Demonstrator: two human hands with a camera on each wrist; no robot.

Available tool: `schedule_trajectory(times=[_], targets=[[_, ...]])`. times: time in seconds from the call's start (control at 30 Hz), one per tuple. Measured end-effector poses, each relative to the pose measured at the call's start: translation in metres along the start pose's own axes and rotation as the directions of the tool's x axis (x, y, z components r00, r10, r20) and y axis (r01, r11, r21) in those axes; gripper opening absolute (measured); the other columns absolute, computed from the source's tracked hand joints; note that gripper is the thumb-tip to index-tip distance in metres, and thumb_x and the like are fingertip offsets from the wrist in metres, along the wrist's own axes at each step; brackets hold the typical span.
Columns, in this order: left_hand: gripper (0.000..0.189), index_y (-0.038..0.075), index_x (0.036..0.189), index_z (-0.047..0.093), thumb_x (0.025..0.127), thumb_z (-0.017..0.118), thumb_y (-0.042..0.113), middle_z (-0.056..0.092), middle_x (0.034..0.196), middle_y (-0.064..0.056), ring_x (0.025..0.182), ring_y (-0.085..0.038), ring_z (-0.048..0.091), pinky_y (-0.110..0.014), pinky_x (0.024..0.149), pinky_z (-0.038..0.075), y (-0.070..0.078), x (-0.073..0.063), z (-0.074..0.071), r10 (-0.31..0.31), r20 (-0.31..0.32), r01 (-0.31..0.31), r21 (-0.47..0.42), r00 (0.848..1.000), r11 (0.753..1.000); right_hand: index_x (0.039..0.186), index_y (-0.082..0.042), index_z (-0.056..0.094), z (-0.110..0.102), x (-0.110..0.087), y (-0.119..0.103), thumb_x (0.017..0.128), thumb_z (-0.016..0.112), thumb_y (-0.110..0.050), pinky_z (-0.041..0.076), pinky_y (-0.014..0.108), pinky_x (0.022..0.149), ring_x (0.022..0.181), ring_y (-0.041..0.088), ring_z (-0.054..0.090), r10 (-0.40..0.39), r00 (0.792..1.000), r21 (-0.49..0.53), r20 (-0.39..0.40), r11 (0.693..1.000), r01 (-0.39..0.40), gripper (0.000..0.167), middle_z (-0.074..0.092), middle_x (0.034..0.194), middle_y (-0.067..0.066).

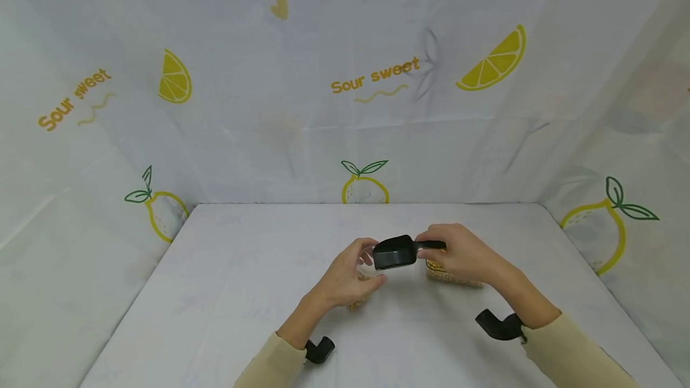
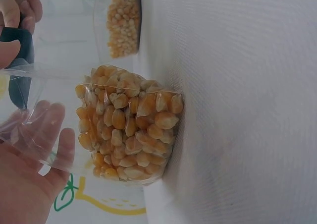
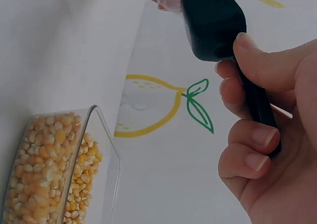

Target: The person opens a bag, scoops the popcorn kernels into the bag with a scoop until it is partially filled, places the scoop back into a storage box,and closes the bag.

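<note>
My left hand point(image 1: 342, 277) grips the upper part of a clear plastic bag point(image 2: 129, 130), thumb on one side and fingers on the other. Yellow corn kernels fill the bag's lower part, which stands on the white table. In my right hand point(image 1: 458, 250) is a black scoop point(image 1: 396, 252), held by its handle between thumb and curled fingers. The scoop's front end is at the bag's mouth, partly behind the clear plastic in the left wrist view. What the scoop contains is hidden.
A clear rectangular container point(image 3: 79, 144) with corn kernels point(image 3: 81, 184) stands on the table point(image 1: 242, 292) below my right hand. Behind the table hangs a white lemon-print curtain point(image 1: 302, 154), with more curtain at both sides.
</note>
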State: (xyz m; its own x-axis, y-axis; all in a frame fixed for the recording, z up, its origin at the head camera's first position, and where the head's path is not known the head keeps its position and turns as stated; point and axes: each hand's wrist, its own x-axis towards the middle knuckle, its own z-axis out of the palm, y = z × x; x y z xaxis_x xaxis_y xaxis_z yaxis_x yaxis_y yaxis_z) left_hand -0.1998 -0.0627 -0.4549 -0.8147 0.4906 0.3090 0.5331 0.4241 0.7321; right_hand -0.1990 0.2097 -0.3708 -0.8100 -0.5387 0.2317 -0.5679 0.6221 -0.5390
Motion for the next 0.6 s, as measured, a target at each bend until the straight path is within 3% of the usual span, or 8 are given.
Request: schedule_trajectory(times=[0.23,0.6], targets=[[0.063,0.011,0.141,0.048,0.088,0.078,0.027,0.062,0.118,0.000,0.103,-0.013,0.060,-0.028,0.086,0.052,0.001,-0.001,0.000,-0.002,-0.006,0.002,0.021,1.000,1.000,0.111,-0.008,0.076,-0.002,-0.006,0.008,0.091,0.078,-0.018,0.054,0.035,0.078,0.091,0.016,0.064,0.066,0.998,0.046,-0.018,0.997,-0.066,0.023,0.073,0.106,0.001],[0.063,0.006,0.141,0.048,0.089,0.077,0.026,0.063,0.118,-0.005,0.103,-0.014,0.060,-0.031,0.090,0.051,0.000,0.000,0.000,0.016,-0.008,-0.016,0.026,1.000,1.000,0.109,-0.014,0.078,-0.002,-0.015,0.020,0.088,0.081,-0.023,0.055,0.036,0.084,0.100,0.021,0.066,0.133,0.990,0.118,-0.047,0.985,-0.127,0.023,0.074,0.110,0.001]])
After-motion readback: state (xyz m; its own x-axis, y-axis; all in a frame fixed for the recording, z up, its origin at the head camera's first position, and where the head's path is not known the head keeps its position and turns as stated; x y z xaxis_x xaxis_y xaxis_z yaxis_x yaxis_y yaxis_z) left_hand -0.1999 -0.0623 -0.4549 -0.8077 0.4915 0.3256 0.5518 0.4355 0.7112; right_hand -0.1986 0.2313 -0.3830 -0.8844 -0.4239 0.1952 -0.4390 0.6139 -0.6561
